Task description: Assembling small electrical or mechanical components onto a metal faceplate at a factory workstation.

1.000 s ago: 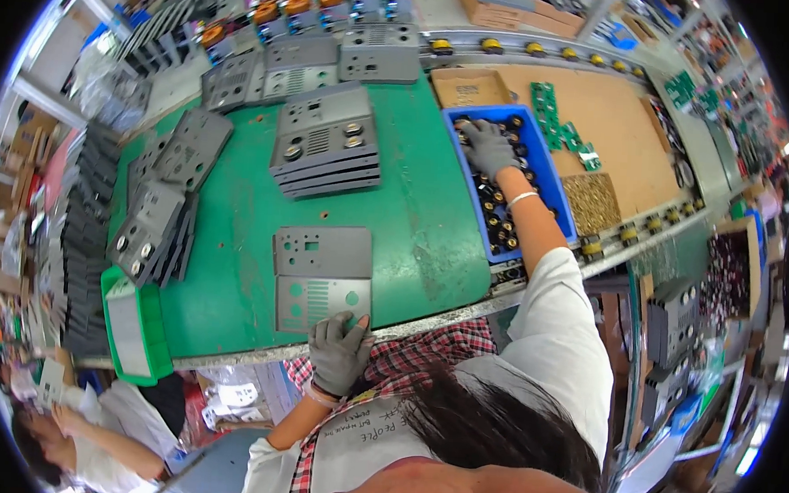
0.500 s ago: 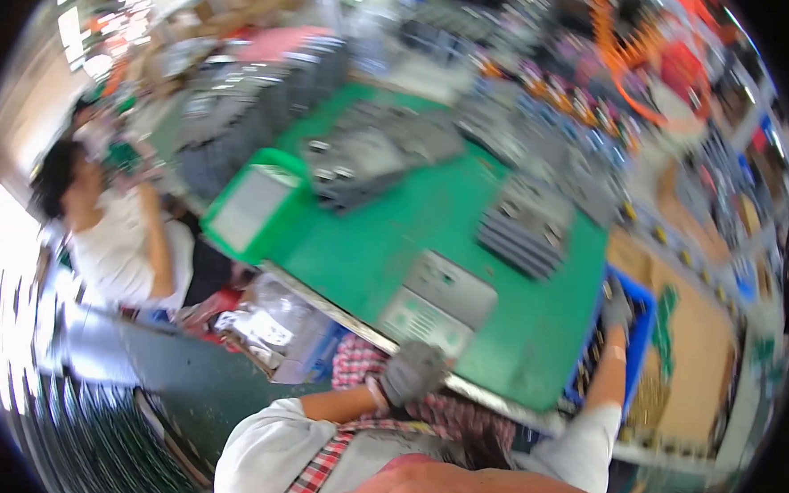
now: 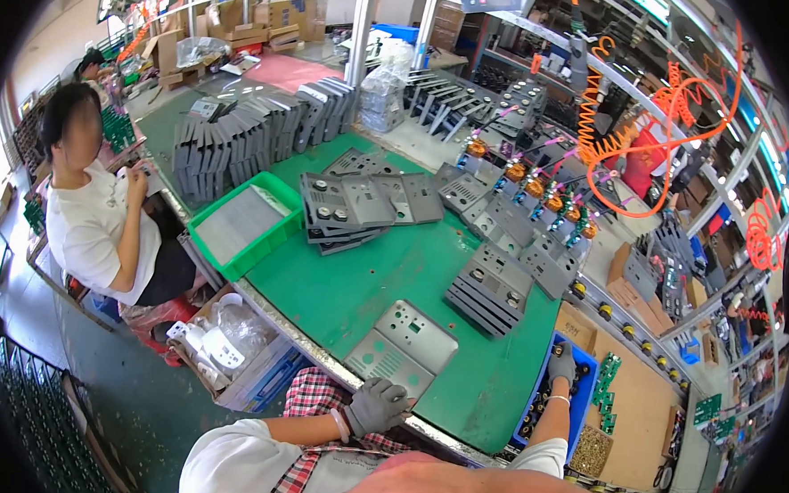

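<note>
My left hand (image 3: 377, 408), in a grey glove with bare fingertips, is at the table's near edge. Its fingers are curled together; whatever they may hold is too small to make out. Just beyond it, a bent grey metal panel (image 3: 421, 330) with round holes and slots lies on the green tabletop (image 3: 357, 285). My right hand (image 3: 562, 362), also gloved, reaches into a blue bin (image 3: 586, 390) of small dark round parts (image 3: 536, 406). Its fingertips are hidden among them, so I cannot tell what they grip.
Stacked grey panels (image 3: 486, 296) stand at the table's right, more (image 3: 352, 204) farther back. A green crate (image 3: 273, 256) holds flat sheets at the left. Valve-like brass parts (image 3: 505, 176) line the back right. Orange coiled hoses (image 3: 597, 123) hang above. A person (image 3: 101, 222) sits at the left.
The whole view has shifted and sharpened as my head moved. My left hand stays by the table edge near the panel, and my right hand is still in the blue bin.
</note>
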The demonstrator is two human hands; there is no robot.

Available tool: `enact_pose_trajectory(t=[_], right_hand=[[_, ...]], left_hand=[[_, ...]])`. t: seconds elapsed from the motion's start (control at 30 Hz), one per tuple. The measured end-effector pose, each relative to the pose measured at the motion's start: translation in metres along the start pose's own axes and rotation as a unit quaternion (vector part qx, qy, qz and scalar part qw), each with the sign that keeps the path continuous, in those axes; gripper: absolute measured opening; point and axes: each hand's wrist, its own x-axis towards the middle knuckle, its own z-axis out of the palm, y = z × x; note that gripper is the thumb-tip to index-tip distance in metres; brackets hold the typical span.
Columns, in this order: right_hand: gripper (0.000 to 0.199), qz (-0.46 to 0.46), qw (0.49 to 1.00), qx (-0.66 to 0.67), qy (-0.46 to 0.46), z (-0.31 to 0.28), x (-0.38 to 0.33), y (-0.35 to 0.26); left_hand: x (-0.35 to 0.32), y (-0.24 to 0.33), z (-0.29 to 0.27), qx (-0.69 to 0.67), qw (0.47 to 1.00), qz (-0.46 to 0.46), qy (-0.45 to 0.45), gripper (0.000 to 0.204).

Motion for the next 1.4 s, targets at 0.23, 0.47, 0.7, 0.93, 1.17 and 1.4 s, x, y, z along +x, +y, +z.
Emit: enact_pose_trajectory(t=[0.23, 0.47, 0.7, 0.93, 1.17, 1.4], right_hand=[[0.037, -0.076, 0.96, 0.228, 0.141, -0.005, -0.037, 0.04], [0.036, -0.292, 0.936, 0.196, -0.016, -0.01, -0.123, -0.087], [0.038, -0.314, 0.944, 0.104, 0.004, 0.008, -0.12, -0.09], [0.041, -0.353, 0.935, -0.026, 0.037, 0.019, -0.174, -0.102], [0.045, -0.318, 0.942, -0.076, -0.08, 0.004, -0.172, -0.11], [0.043, -0.308, 0.948, -0.046, -0.073, -0.002, -0.17, -0.119]], left_hand=[[0.007, 0.0, -0.001, -0.007, 0.999, 0.021, 0.032, 0.018], [0.014, -0.008, -0.008, -0.009, 0.999, -0.009, -0.036, 0.022], [0.018, 0.002, -0.006, -0.038, 0.997, -0.012, -0.062, 0.027], [-0.002, 0.007, -0.019, -0.029, 0.998, -0.02, -0.046, 0.03], [-0.005, 0.003, -0.011, -0.03, 0.999, -0.02, -0.039, 0.031], [0.001, 0.0, -0.006, -0.029, 0.998, -0.025, -0.047, 0.031]])
